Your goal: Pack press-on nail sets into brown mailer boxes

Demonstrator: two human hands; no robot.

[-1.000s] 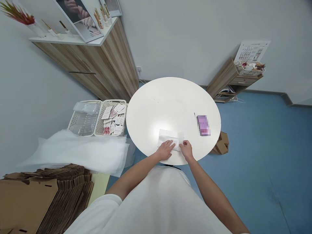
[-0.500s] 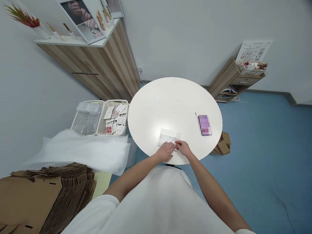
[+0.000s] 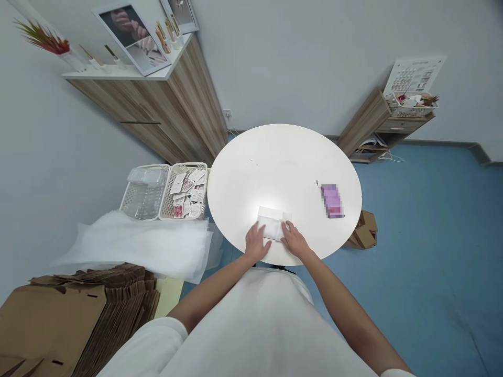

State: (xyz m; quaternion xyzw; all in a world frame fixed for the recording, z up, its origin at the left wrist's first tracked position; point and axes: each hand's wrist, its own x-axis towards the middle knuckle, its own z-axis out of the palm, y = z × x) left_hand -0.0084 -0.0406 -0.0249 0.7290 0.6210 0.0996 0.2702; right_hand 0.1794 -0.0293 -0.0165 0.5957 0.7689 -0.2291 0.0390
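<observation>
A flat packet wrapped in thin white sheet material [image 3: 271, 226] lies near the front edge of the white oval table [image 3: 283, 157]. What is inside the wrapping cannot be made out. My left hand [image 3: 255, 244] is at the packet's left side, its fingers spread and thumb apart, fingertips touching or just beside the edge. At the right side, my right hand [image 3: 294, 239] has fingers and thumb apart, with the fingertips resting on the packet's right end. Neither hand is closed around it.
A pixelated purple object [image 3: 332, 201] lies at the table's right. To the left are a basket of small printed cards [image 3: 188, 191], a basket of clear plastic boxes [image 3: 145, 191], white sheets [image 3: 137, 241] and stacked flat cardboard [image 3: 51, 319]. Folded cardboard [image 3: 365, 230] sits on the floor.
My left hand has moved left from the packet's middle to its left side, fingers spreading. My right hand's fingers have opened from a pinch. More of the packet shows.
</observation>
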